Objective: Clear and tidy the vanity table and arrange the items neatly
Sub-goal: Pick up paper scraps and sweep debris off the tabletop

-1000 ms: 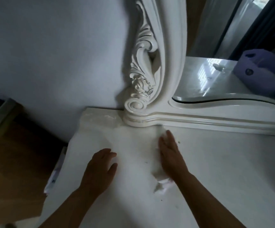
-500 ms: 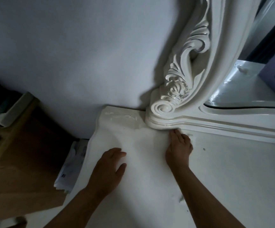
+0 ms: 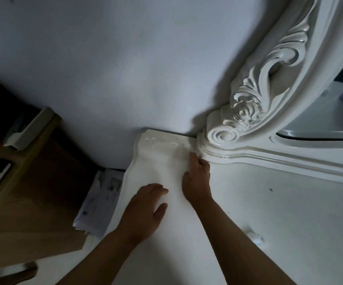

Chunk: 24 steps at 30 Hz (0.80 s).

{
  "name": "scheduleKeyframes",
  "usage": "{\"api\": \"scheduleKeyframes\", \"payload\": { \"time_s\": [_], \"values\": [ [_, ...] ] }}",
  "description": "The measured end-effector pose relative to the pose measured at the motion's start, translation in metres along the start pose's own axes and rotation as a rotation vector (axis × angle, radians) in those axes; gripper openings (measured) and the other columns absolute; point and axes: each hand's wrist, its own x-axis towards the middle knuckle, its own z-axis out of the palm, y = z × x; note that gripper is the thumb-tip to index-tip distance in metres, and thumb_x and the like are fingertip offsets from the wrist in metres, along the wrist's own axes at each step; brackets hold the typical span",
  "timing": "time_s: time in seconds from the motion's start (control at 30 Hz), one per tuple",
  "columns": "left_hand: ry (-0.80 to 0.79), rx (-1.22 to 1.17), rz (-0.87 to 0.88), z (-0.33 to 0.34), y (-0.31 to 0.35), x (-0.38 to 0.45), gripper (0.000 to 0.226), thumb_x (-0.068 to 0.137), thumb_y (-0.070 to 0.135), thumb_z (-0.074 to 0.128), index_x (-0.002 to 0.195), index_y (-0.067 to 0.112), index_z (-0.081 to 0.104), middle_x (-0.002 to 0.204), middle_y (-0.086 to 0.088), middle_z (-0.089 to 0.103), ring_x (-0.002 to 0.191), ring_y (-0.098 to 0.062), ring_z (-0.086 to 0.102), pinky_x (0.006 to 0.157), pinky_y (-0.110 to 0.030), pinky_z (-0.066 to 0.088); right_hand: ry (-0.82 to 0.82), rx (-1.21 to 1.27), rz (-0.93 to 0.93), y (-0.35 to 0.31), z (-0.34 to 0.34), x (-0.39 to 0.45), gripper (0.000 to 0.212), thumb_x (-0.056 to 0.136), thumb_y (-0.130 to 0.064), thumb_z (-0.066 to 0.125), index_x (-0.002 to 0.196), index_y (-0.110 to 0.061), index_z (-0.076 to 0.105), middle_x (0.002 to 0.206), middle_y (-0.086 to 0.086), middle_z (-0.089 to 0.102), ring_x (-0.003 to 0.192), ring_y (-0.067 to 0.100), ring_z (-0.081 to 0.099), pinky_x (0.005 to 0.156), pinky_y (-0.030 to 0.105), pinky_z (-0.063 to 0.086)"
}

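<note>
- Wiping looks like the step in hand: the right hand [image 3: 197, 177] lies palm-down on the white desk [image 3: 279, 212], its fingertips pushed into the corner where the carved mirror frame [image 3: 246, 112] meets the top.
- A bit of white cloth or tissue seems to sit under those fingertips, though it is too pale against the surface to be sure; the fingers lie fairly flat, pressing rather than closing round anything, so the grip is loose and open.
- The left hand [image 3: 143, 210] rests flat near the desk's left edge, fingers relaxed and holding nothing; it probably steadies the person as they lean toward the back corner.
- Pale smears show on the back-left corner of the desk, just beyond the right fingertips, which likely explains the reach there.
- A small white crumpled scrap [image 3: 255, 236] lies on the desk beside the right forearm, and a dark speck sits farther right; both probably await clearing.
- A stack of papers [image 3: 98, 202] sits wedged below the desk's left edge, against a wooden cabinet [image 3: 33, 192].
</note>
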Motion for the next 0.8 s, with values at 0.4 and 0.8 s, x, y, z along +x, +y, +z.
{"api": "scheduleKeyframes", "payload": {
  "time_s": [0.4, 0.8],
  "values": [
    [0.103, -0.021, -0.05, -0.012, -0.024, 0.007, 0.062, 0.077, 0.052, 0.026, 0.123, 0.019, 0.052, 0.129, -0.002, 0.051, 0.118, -0.01, 0.042, 0.098, -0.021, 0.028, -0.029, -0.197, -0.121, 0.019, 0.006, -0.011, 0.064, 0.09, -0.038, 0.017, 0.145, -0.006, 0.012, 0.156, 0.01, 0.012, 0.144, 0.02, 0.003, 0.114, 0.027, 0.0],
    [0.163, -0.001, -0.076, -0.02, -0.027, 0.01, 0.058, 0.079, 0.046, 0.027, 0.12, 0.014, 0.054, 0.126, -0.006, 0.054, 0.115, -0.013, 0.044, 0.102, -0.032, 0.035, -0.056, -0.154, 0.005, -0.024, 0.03, 0.051, 0.064, 0.098, -0.032, 0.03, 0.144, 0.0, 0.001, 0.155, 0.018, -0.002, 0.143, 0.029, -0.008, 0.117, 0.037, -0.004]
  ]
}}
